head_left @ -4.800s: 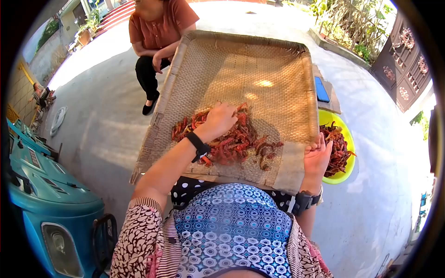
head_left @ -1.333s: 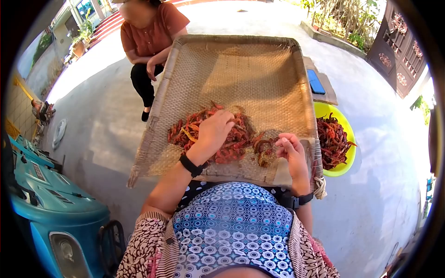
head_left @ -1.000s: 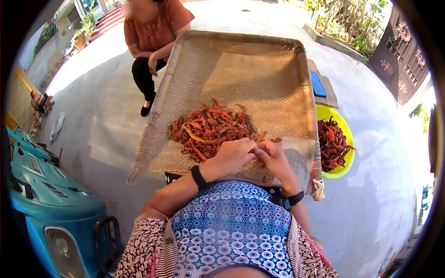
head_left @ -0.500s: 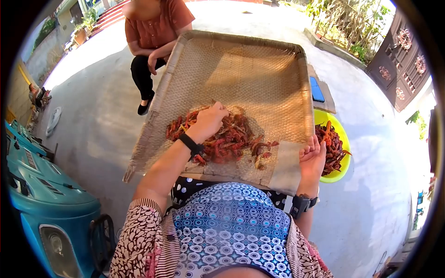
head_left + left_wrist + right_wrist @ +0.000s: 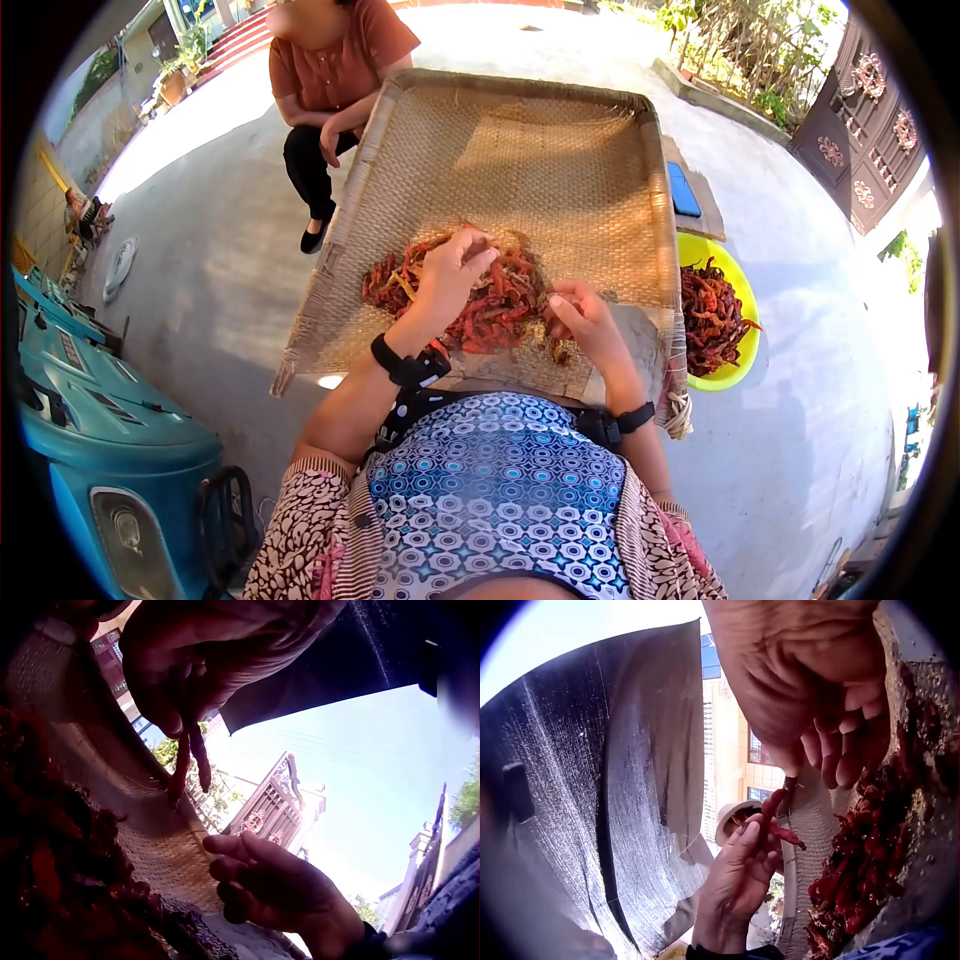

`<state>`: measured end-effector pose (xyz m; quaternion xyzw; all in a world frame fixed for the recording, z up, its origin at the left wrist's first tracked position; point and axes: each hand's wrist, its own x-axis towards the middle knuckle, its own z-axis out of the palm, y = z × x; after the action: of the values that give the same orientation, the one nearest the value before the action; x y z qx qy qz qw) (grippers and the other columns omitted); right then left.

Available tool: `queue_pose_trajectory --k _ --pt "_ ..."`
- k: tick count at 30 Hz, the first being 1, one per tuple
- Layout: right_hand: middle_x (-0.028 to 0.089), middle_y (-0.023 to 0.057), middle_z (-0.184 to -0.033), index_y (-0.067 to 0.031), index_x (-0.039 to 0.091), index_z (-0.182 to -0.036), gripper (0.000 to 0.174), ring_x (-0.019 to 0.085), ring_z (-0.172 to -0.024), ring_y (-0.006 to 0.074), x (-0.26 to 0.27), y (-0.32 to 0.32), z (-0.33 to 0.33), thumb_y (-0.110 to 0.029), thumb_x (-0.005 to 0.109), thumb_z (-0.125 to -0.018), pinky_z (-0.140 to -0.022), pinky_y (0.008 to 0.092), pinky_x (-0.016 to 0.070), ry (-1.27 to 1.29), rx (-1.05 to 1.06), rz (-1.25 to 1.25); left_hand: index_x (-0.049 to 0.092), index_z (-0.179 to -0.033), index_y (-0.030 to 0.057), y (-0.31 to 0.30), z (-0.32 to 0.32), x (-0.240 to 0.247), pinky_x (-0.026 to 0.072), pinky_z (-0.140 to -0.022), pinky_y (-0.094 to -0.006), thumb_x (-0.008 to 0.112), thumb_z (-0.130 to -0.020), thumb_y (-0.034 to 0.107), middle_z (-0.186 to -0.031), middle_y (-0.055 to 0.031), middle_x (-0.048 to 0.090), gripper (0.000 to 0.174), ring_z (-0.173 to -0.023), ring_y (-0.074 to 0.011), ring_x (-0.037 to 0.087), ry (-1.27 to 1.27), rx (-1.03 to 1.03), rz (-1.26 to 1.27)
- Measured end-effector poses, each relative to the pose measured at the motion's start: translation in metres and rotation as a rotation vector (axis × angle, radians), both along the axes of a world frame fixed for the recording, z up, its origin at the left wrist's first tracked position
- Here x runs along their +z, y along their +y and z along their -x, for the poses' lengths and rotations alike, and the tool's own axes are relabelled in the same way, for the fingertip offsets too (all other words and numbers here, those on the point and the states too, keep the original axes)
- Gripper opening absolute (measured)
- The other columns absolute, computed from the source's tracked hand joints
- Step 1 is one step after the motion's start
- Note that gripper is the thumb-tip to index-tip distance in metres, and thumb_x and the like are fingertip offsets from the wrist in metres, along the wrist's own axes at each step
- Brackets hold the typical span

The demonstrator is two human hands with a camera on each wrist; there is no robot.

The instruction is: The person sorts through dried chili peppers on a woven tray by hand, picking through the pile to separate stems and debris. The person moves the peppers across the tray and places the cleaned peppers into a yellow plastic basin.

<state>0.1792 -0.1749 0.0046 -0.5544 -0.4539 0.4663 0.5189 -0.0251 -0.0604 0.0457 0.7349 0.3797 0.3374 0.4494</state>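
Note:
A wide woven bamboo tray (image 5: 560, 170) lies before me, with a heap of dried red chili peppers (image 5: 500, 318) on its near half. My left hand (image 5: 445, 285) is over the heap, and its thumb and fingers pinch a couple of red chilies (image 5: 771, 817), which show in both wrist views with their tips sticking out. My right hand (image 5: 588, 322) hovers right of the heap above a small pile of brownish scraps (image 5: 563, 352). Its fingers are loosely bent, and the left wrist view shows nothing in them.
Beside the tray's right edge a yellow-green basin (image 5: 748, 300) holds many dark red chilies. Behind it a blue phone (image 5: 684, 190) lies on cardboard. A person (image 5: 345, 60) in a rust shirt sits beyond the tray's far left corner. A teal vehicle (image 5: 120, 410) stands at left.
My right hand has come from the basin side back over the tray, toward the small pile. An orange-red chili showed above the basin half a second ago. My left hand has shifted slightly and turned.

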Motion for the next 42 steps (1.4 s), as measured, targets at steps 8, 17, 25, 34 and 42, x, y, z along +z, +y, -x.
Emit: queue_pose_trajectory --k 8,17,25,34,42 --pt "0.059 0.0021 -0.072 -0.0028 0.057 -0.094 0.021 0.054 -0.058 0.0082 -0.004 0.008 0.012 -0.023 0.053 -0.098 -0.052 0.0226 0.0431 0.079 -0.044 -0.055 0.058 -0.107 0.0043 -0.027 -0.008 -0.018 0.0482 -0.064 -0.0221 0.058 -0.097 0.018 -0.091 -0.0019 0.065 0.017 -0.074 -0.0073 0.058 -0.184 -0.079 0.323" --pt "0.058 0.0008 -0.069 -0.0044 0.058 -0.089 0.026 0.051 -0.055 0.0078 -0.021 -0.022 -0.026 -0.027 0.051 -0.100 -0.053 0.0219 0.0425 0.038 -0.163 -0.017 0.057 -0.098 0.0056 -0.027 -0.007 -0.023 0.0490 -0.067 -0.0227 0.059 -0.096 0.019 -0.086 -0.0018 0.062 0.013 -0.076 -0.0080 0.059 -0.309 -0.076 0.450" --pt "0.060 -0.0010 -0.076 -0.0047 0.060 -0.098 0.025 0.052 -0.058 0.0081 0.007 -0.040 -0.062 -0.029 0.051 -0.099 -0.053 0.0216 0.0412 0.598 -0.471 -0.093 0.057 -0.096 0.0049 -0.027 -0.010 -0.025 0.0515 -0.067 -0.0237 0.060 -0.096 0.018 -0.087 -0.0030 0.062 0.013 -0.076 -0.0097 0.061 -0.323 -0.135 0.500" --pt "0.057 -0.0015 -0.071 -0.0048 0.059 -0.096 0.019 0.051 -0.058 0.0051 -0.017 -0.023 -0.002 -0.024 0.055 -0.097 -0.053 0.0207 0.0422 -0.151 0.205 0.074 0.057 -0.097 0.0035 -0.031 -0.016 -0.034 0.0538 -0.065 -0.0246 0.060 -0.096 0.017 -0.086 -0.0057 0.065 0.014 -0.074 -0.0104 0.064 -0.224 -0.290 0.468" --pt "0.056 -0.0017 -0.068 -0.0045 0.061 -0.092 0.023 0.051 -0.058 0.0051 -0.003 -0.028 0.000 -0.027 0.056 -0.097 -0.051 0.0207 0.0414 -0.245 0.177 0.160 0.055 -0.100 0.0021 -0.034 -0.014 -0.028 0.0548 -0.067 -0.0262 0.058 -0.096 0.016 -0.091 -0.0064 0.064 0.015 -0.077 -0.0137 0.065 -0.126 -0.331 0.495"
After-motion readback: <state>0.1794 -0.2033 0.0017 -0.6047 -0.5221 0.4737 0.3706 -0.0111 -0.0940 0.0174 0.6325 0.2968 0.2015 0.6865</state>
